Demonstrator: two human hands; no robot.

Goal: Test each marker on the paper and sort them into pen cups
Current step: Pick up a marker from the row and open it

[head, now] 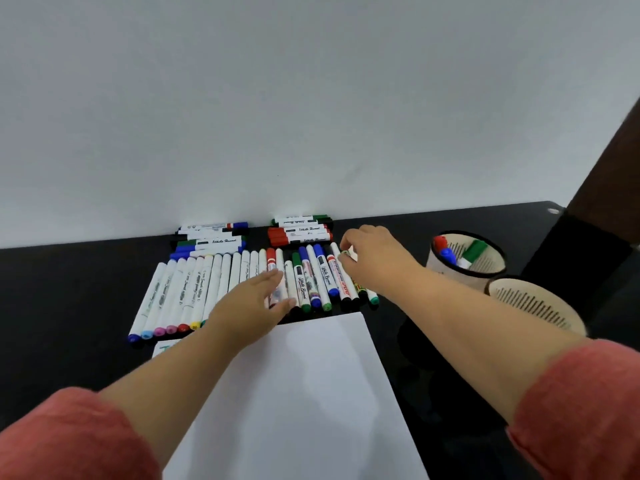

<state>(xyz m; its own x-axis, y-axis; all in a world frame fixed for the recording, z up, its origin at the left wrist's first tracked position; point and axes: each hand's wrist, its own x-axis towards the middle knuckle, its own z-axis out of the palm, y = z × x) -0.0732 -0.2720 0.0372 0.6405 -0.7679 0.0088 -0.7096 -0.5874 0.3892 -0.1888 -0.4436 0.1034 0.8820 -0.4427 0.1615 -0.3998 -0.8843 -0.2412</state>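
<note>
Head view showed both hands over a row of markers [242,282] lying side by side on the black desk [69,289], just beyond a blank white sheet of paper [294,393]. The left hand [256,299] lay flat, fingers straight and relaxed, resting on or just above the middle of the row and holding nothing. The right hand [370,261] had its fingers curled, pinching the far end of a marker near the right end of the row; which marker exactly could not be told.

Risks, as a judgement: lifting one marker out of so tight a row could drag or roll its neighbours, and the flat left hand could sweep others toward the paper. The right forearm passed close to the near cup [540,306], so a quick draw back could knock it.

Counts: two hands; one sheet in front, with the corner of something printed showing at its left; two pen cups, the far cup [446,265] holding roughly three or four markers, the near one's contents unseen. The row held about thirty markers, and two small stacks [301,230] by the wall [311,98] added roughly ten more; exact numbers were unclear.
</note>
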